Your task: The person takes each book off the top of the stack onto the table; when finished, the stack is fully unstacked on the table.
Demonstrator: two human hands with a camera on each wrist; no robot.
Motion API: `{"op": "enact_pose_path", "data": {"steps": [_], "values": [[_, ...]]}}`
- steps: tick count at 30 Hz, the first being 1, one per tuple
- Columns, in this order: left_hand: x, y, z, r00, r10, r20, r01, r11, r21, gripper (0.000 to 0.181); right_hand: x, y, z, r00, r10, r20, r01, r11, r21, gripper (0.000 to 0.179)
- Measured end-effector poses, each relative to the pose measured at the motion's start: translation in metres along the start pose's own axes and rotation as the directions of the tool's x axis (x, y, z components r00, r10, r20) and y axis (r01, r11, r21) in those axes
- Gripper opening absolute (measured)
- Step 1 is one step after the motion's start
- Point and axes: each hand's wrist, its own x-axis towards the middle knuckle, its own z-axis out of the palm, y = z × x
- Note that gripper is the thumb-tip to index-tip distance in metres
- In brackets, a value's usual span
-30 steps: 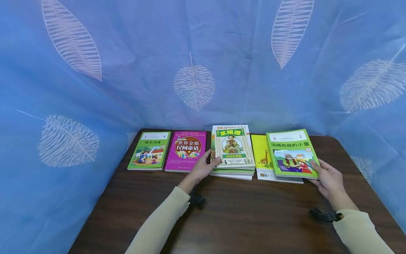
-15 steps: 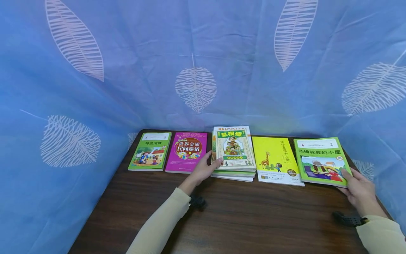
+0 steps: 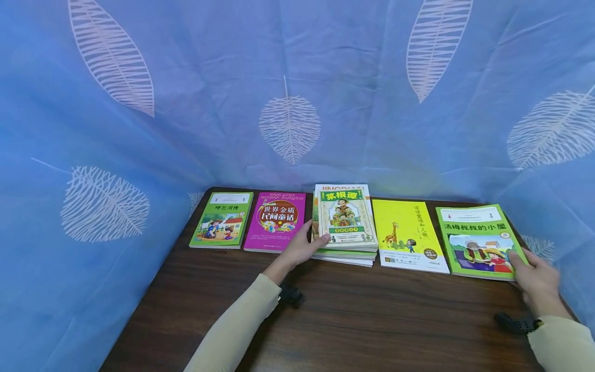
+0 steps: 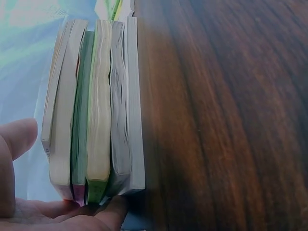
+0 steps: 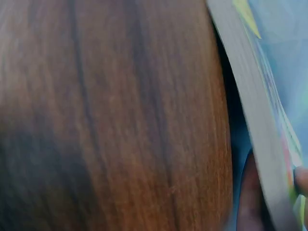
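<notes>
Right at the right hand [image 3: 539, 279], I've got the green 汤姆叔叔的小屋 paperback [image 3: 479, 245] in a pinch: thumb on the cover near the lower right corner, fingers underneath. Right wrist view shows a dark gap between its near edge and the wooden table [image 3: 372, 320]; can't tell if the far edge touches down.

Just left of that grip, beyond the held book: yellow 读读童谣和儿歌 book [image 3: 409, 235], giraffe on the cover, lying flat.

Left hand [image 3: 297, 249] isn't clamped. On the left wrist feed I see its fingers against the end of the book stack [image 4: 98, 106], thumb raised and apart from it. Stack sits directly right of that palm, 菜根谭 [image 3: 346, 217] on top, slightly askew over a larger white-edged book beneath.

Just left of the left hand: magenta 世界金质民间童话 [image 3: 275, 222], then green 呼兰河传 [image 3: 221, 219] farther out. Beyond both grips hangs a blue leaf-print cloth [image 3: 209, 103]. Both arms wear pale sleeves [image 3: 232, 325], with black gear [image 3: 290, 296] at the wrists.
</notes>
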Motion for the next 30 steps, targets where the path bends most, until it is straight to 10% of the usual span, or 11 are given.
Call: {"op": "enact_pose_path", "data": {"steps": [4,16,30], "values": [[0.000,0.002,0.002,1.000,0.011,-0.001,-0.011,1.000,-0.004,0.089,-0.005,-0.002,0.003,0.986,-0.154,-0.068,0.126,0.943,-0.307,0.068],[0.005,0.008,0.005,0.998,0.020,-0.060,-0.019,1.000,0.017,0.085,-0.001,0.004,0.013,0.935,-0.341,-0.102,0.242,0.819,-0.520,0.056],[0.009,0.020,0.013,0.987,-0.053,-0.150,0.070,0.991,0.111,0.090,-0.041,-0.050,0.081,0.912,-0.387,-0.134,0.339,0.898,-0.279,0.055]]}}
